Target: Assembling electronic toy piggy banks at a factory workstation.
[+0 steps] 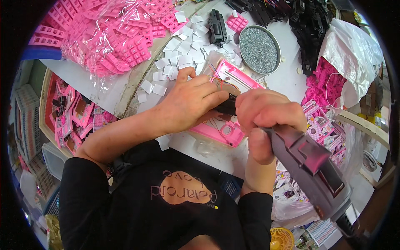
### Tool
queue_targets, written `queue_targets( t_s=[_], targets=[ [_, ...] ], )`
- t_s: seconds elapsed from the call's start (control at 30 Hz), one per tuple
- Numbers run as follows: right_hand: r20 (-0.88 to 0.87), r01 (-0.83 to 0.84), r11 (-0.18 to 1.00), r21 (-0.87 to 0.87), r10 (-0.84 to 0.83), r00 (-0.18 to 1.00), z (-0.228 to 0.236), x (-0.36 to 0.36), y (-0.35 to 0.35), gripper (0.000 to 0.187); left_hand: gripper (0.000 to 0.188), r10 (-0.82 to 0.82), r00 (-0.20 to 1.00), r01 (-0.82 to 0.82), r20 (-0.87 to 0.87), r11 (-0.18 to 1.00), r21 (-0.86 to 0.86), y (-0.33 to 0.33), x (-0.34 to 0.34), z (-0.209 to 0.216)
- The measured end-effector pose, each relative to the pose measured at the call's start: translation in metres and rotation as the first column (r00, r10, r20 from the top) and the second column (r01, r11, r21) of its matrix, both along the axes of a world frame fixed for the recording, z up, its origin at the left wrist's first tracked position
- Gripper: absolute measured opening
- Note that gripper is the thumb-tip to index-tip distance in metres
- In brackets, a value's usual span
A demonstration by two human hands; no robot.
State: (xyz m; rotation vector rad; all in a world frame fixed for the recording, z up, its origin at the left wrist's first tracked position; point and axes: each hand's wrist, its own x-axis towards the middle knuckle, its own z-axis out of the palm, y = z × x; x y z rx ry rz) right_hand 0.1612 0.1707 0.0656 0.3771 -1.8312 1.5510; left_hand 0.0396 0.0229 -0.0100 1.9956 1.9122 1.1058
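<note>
My right hand (271, 114) is wrapped around a dark grey electric screwdriver (304, 166), its cord end toward the lower right and its front end hidden behind my fingers. Under my left hand (189, 100) lies a pink plastic toy casing (231, 135) with thin coloured wires (225, 83) on it. The left fingers are closed on a black plastic part (227, 107) over the casing's middle, against the right hand. Whether the screwdriver's bit touches the part cannot be seen.
Beyond the casing stand a round tin of small metal screws (259, 49), scattered white paper squares (183, 54) and a black plastic module (217, 27). Pink keypads (121, 46) are heaped far left. A bin of pink parts (43, 110) sits left; bagged pink pieces (325, 129) lie right.
</note>
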Motion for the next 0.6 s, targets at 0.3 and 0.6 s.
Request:
queue_targets(
  t_s=[0.3, 0.6],
  targets=[
    [0.331, 0.247, 0.914, -0.321, -0.136, 0.934, 0.01, 0.037, 0.012, 0.084, 0.052, 0.021, 1.0, -0.02, -0.019, 0.999, 0.04, 0.003, -0.004, 0.002],
    [0.219, 0.317, 0.677, 0.665, -0.582, 0.783, -0.036, 0.063, 0.019, 0.048, 0.059, 0.008, 0.976, 0.005, 0.218, 0.998, -0.058, 0.009, -0.011, 0.003]
  ],
)
